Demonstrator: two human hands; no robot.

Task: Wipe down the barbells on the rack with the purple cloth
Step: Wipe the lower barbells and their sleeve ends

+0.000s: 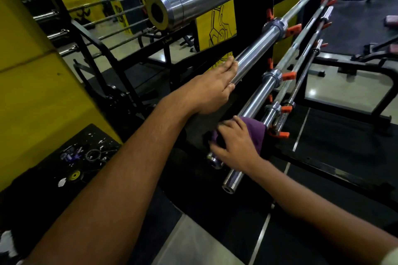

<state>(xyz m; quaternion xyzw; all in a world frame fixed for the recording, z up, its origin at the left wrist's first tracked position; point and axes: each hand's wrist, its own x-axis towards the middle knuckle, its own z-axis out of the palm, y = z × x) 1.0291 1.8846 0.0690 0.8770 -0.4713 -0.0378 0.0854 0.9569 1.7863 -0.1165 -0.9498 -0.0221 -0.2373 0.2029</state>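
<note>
Right hand (235, 144) presses purple cloth (256, 130) around a lower barbell (257, 97) sleeve, fingers curled. Left hand (212, 87) flat, fingers straight, steadying upper bar (256, 47). Risk: bars roll on orange hooks (288, 75), pinching fingers.

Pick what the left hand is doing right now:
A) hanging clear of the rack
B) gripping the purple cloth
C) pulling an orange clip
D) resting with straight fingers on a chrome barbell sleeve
D: the left hand lies with straight fingers on the chrome barbell sleeve, while the right hand holds the purple cloth on a lower bar.
</note>
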